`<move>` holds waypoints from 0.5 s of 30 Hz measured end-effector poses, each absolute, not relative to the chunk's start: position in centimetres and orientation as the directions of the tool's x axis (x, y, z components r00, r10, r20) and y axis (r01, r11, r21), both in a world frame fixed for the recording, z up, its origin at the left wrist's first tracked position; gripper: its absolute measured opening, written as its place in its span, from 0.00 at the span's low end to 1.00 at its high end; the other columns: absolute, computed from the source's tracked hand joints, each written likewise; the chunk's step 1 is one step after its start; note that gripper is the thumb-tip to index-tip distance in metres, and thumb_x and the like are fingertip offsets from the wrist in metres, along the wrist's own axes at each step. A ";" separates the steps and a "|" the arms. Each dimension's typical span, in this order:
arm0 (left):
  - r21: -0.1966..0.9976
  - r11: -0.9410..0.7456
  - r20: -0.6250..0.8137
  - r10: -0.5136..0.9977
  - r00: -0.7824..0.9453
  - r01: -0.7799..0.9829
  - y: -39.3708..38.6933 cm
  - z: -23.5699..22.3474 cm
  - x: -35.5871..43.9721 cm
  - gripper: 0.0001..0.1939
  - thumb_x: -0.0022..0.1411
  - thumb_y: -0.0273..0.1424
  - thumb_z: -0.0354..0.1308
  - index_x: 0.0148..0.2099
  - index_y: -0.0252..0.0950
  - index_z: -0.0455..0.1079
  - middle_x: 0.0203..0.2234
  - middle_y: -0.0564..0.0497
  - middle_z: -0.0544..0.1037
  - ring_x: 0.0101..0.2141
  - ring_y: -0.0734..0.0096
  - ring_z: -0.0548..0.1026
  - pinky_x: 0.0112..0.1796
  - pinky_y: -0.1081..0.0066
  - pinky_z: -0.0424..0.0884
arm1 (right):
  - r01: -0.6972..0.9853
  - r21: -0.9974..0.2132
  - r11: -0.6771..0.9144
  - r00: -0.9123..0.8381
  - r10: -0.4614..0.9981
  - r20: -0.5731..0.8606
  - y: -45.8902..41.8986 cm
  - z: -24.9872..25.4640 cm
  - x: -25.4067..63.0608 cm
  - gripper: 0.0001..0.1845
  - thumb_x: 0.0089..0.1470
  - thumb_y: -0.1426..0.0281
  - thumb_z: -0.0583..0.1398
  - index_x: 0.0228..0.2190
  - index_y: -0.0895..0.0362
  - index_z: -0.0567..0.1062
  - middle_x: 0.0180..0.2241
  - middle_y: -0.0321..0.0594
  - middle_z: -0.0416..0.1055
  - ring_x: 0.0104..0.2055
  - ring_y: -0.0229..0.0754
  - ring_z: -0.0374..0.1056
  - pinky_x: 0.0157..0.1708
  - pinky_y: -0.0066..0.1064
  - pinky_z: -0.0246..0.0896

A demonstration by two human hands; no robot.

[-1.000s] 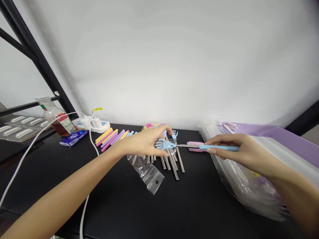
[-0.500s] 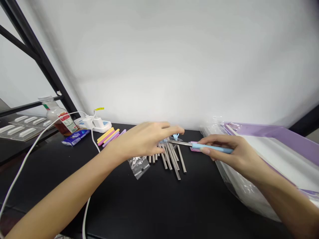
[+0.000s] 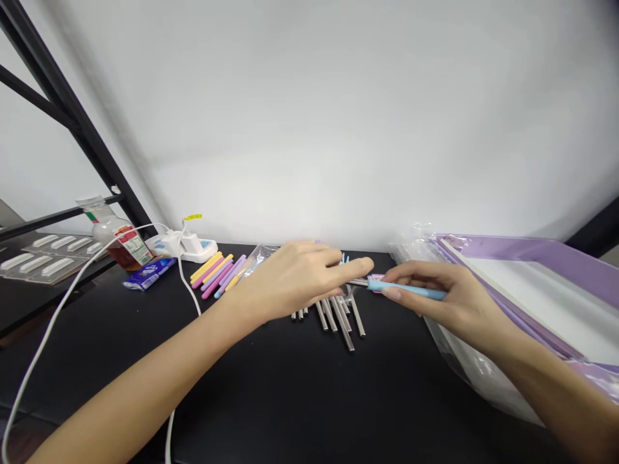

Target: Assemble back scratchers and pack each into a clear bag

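My right hand grips a light blue handle between thumb and fingers. A thin metal rod sticks out of the handle's left end. My left hand closes on that rod, the index finger above and the thumb below; its far end is hidden behind the fingers. Under and beside my left hand lie several silver metal tubes in a loose pile. Small light blue prongs show just behind the left fingers. A pink-edged card or packet lies by the handle.
Yellow, pink and purple sticks lie at the left by a clear plastic bag. Behind them are a white power strip, a blue packet and a bottle. A purple-walled tray with plastic wrap stands right.
My left hand has moved slightly right and closed in on the metal rod. The handle has shifted a little left, and less rod shows. A clear bag now shows beside the coloured sticks.
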State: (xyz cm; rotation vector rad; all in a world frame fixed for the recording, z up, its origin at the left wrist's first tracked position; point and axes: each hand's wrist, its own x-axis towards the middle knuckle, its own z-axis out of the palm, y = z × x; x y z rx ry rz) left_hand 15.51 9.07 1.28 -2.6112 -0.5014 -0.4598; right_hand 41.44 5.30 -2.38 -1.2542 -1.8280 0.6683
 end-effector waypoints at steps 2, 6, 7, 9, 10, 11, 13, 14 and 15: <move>-0.293 -0.857 0.383 0.302 0.873 0.424 9.1 1.2 15.6 0.20 0.69 0.37 0.57 0.60 0.38 0.62 0.34 0.53 0.76 0.35 0.69 0.74 0.36 0.70 0.66 | 0.500 -0.791 0.354 -0.182 0.935 0.304 5.2 -2.4 41.2 0.16 0.51 0.52 0.67 0.33 0.51 0.81 0.36 0.40 0.79 0.39 0.48 0.74 0.38 0.35 0.69; -0.245 -0.861 0.340 0.353 0.871 0.445 9.1 1.5 15.3 0.29 0.67 0.46 0.58 0.65 0.39 0.59 0.38 0.50 0.77 0.39 0.65 0.75 0.41 0.67 0.66 | 0.493 -0.812 0.312 -0.125 0.949 0.289 5.3 -2.4 41.3 0.20 0.49 0.49 0.67 0.32 0.52 0.81 0.32 0.41 0.77 0.31 0.45 0.70 0.29 0.34 0.66; -0.241 -0.864 0.320 0.359 0.877 0.441 9.1 1.7 15.3 0.32 0.66 0.45 0.59 0.66 0.40 0.57 0.39 0.49 0.77 0.40 0.65 0.75 0.42 0.66 0.66 | 0.488 -0.818 0.303 -0.114 0.952 0.285 5.4 -2.4 41.4 0.20 0.49 0.48 0.67 0.32 0.52 0.81 0.32 0.41 0.77 0.30 0.44 0.70 0.27 0.33 0.64; -0.224 -0.873 0.281 0.368 0.886 0.433 9.1 1.8 15.1 0.33 0.66 0.39 0.61 0.68 0.41 0.54 0.41 0.49 0.77 0.42 0.65 0.75 0.45 0.66 0.65 | 0.474 -0.830 0.294 -0.108 0.955 0.277 5.6 -2.3 41.6 0.21 0.48 0.48 0.67 0.33 0.52 0.81 0.33 0.41 0.77 0.32 0.44 0.70 0.26 0.32 0.63; -0.208 -0.878 0.268 0.372 0.889 0.431 9.1 1.8 15.1 0.32 0.67 0.34 0.61 0.69 0.42 0.53 0.42 0.49 0.77 0.43 0.65 0.74 0.45 0.66 0.65 | 0.468 -0.834 0.292 -0.109 0.956 0.273 5.6 -2.3 41.7 0.21 0.47 0.48 0.68 0.32 0.52 0.81 0.33 0.41 0.77 0.33 0.45 0.70 0.27 0.31 0.63; -0.191 -0.883 0.262 0.375 0.889 0.429 9.1 1.8 15.1 0.31 0.68 0.29 0.59 0.69 0.43 0.53 0.42 0.49 0.77 0.44 0.65 0.74 0.45 0.67 0.65 | 0.467 -0.836 0.288 -0.112 0.957 0.267 5.6 -2.3 41.8 0.20 0.47 0.49 0.68 0.32 0.52 0.81 0.33 0.40 0.77 0.33 0.44 0.70 0.27 0.31 0.63; -0.154 -0.890 0.274 0.379 0.884 0.429 9.1 1.5 15.1 0.28 0.69 0.22 0.53 0.68 0.43 0.54 0.42 0.48 0.76 0.44 0.66 0.73 0.44 0.68 0.66 | 0.469 -0.837 0.281 -0.120 0.959 0.255 5.6 -2.2 41.7 0.20 0.47 0.49 0.68 0.32 0.52 0.81 0.31 0.40 0.76 0.30 0.42 0.68 0.26 0.31 0.62; -0.131 -0.895 0.285 0.378 0.881 0.427 9.2 1.3 15.2 0.27 0.70 0.21 0.50 0.68 0.43 0.55 0.42 0.48 0.76 0.45 0.66 0.73 0.43 0.69 0.66 | 0.471 -0.837 0.279 -0.122 0.960 0.252 5.6 -2.2 41.5 0.19 0.48 0.49 0.68 0.32 0.52 0.81 0.31 0.39 0.76 0.29 0.41 0.67 0.26 0.31 0.61; -0.108 -0.899 0.296 0.378 0.877 0.424 9.2 1.1 15.2 0.26 0.71 0.21 0.49 0.67 0.43 0.56 0.42 0.48 0.76 0.44 0.66 0.73 0.43 0.69 0.67 | 0.473 -0.837 0.276 -0.126 0.961 0.246 5.5 -2.2 41.4 0.19 0.48 0.50 0.68 0.32 0.52 0.81 0.30 0.39 0.75 0.28 0.40 0.66 0.25 0.31 0.61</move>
